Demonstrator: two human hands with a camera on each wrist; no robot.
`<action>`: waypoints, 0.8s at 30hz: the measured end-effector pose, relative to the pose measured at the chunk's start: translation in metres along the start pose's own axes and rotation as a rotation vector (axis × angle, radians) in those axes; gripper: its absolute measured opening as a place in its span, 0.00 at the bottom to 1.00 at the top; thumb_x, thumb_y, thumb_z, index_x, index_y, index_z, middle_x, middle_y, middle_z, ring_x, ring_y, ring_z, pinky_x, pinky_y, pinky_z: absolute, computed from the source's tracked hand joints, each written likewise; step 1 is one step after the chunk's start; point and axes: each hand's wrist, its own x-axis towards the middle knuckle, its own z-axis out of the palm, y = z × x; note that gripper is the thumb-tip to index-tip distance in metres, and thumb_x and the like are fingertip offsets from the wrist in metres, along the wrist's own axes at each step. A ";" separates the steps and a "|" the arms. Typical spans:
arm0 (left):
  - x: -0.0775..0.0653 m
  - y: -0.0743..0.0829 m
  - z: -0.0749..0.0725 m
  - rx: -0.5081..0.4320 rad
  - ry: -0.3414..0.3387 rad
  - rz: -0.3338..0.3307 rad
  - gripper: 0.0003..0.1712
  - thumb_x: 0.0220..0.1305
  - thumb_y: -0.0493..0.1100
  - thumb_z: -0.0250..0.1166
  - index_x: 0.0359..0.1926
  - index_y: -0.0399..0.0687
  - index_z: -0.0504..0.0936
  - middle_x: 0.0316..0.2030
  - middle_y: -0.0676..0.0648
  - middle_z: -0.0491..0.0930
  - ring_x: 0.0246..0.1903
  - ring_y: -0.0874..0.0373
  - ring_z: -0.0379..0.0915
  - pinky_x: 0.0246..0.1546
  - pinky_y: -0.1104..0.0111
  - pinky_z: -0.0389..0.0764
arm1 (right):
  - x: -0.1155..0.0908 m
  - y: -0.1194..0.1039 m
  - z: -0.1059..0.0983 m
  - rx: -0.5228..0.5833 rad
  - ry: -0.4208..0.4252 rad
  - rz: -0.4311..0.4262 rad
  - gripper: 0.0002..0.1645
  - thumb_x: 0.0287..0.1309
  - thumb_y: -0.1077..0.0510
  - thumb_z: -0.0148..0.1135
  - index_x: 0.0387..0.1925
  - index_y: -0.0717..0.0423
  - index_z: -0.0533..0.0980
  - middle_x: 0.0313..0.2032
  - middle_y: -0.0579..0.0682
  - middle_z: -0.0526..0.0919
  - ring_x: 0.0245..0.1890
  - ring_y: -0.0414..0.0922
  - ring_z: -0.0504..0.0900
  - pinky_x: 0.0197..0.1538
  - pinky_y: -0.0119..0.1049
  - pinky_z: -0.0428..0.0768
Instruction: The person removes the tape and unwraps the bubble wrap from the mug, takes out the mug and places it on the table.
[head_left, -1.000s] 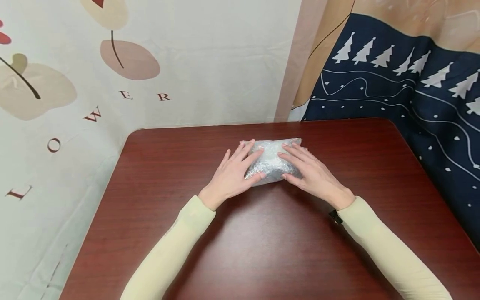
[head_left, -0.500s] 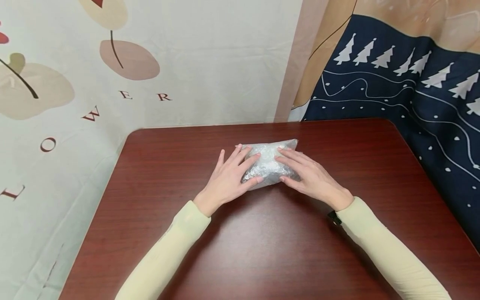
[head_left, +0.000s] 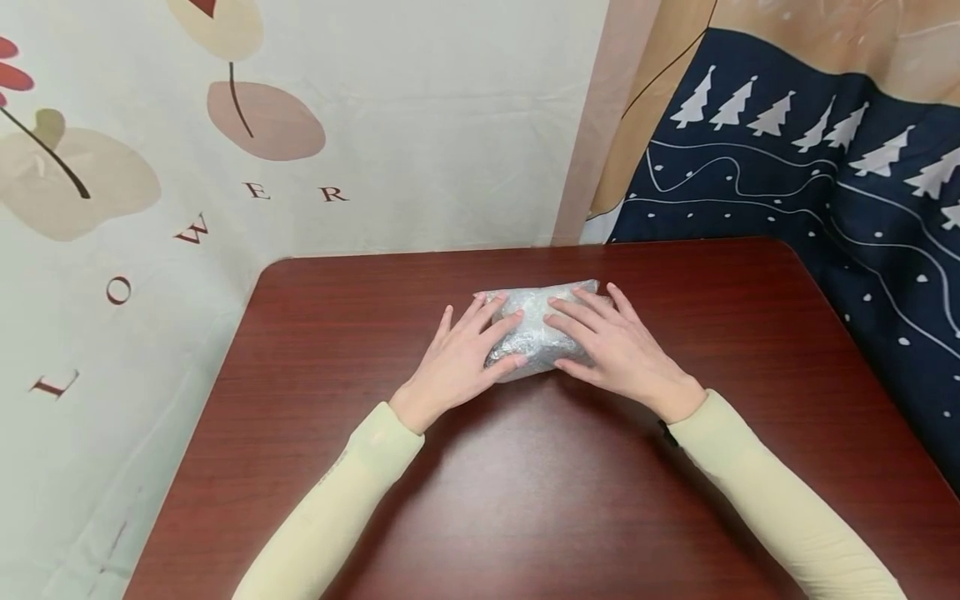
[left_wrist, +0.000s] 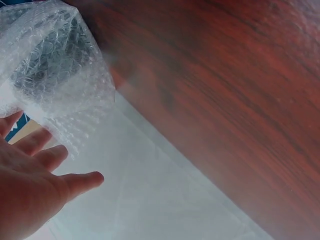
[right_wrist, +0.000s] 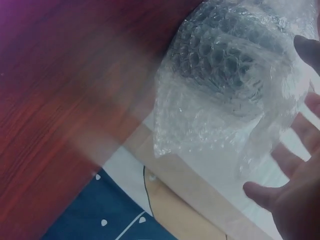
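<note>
A bundle of clear bubble wrap (head_left: 531, 325) lies near the far edge of the table in the head view. The left hand (head_left: 456, 354) rests over its left end, fingers spread and thumb along the near side. Over the right end lies the right hand (head_left: 618, 354), also spread, its little finger stretched out past the wrap. In the left wrist view, loose folds of the wrap (left_wrist: 62, 65) stand out at the end beside the left hand (left_wrist: 30, 185). Large bubbles and a rolled, layered end of the wrap (right_wrist: 220, 70) show in the right wrist view. Whatever is inside is hidden.
A dark red wooden table (head_left: 525, 500) spreads under both arms. Behind it hangs a pale printed cloth (head_left: 450, 125) with letters and leaf shapes. A navy cloth with white trees (head_left: 750, 175) hangs at the right.
The bundle and both hands have shifted a little toward the person and to the left, mostly early on. The right hand's little finger has spread outward since half a second ago.
</note>
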 end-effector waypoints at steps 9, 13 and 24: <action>0.000 -0.002 0.000 0.011 0.001 0.006 0.40 0.74 0.73 0.49 0.79 0.64 0.65 0.81 0.50 0.54 0.80 0.46 0.44 0.72 0.32 0.49 | 0.002 0.001 0.005 -0.025 0.055 -0.120 0.31 0.51 0.52 0.82 0.57 0.54 0.82 0.63 0.54 0.81 0.68 0.55 0.74 0.71 0.64 0.64; 0.000 -0.003 0.000 0.015 0.006 0.014 0.40 0.74 0.73 0.48 0.79 0.63 0.65 0.80 0.50 0.55 0.80 0.45 0.44 0.71 0.31 0.50 | 0.002 0.001 0.006 -0.032 0.078 -0.143 0.29 0.51 0.54 0.82 0.55 0.55 0.82 0.61 0.55 0.82 0.66 0.54 0.76 0.69 0.62 0.68; 0.000 -0.005 0.000 0.007 0.003 0.013 0.40 0.74 0.74 0.48 0.78 0.64 0.66 0.80 0.50 0.55 0.80 0.45 0.46 0.70 0.30 0.52 | 0.002 0.001 0.007 -0.041 0.091 -0.160 0.23 0.55 0.55 0.77 0.53 0.56 0.83 0.61 0.55 0.83 0.64 0.54 0.78 0.67 0.59 0.70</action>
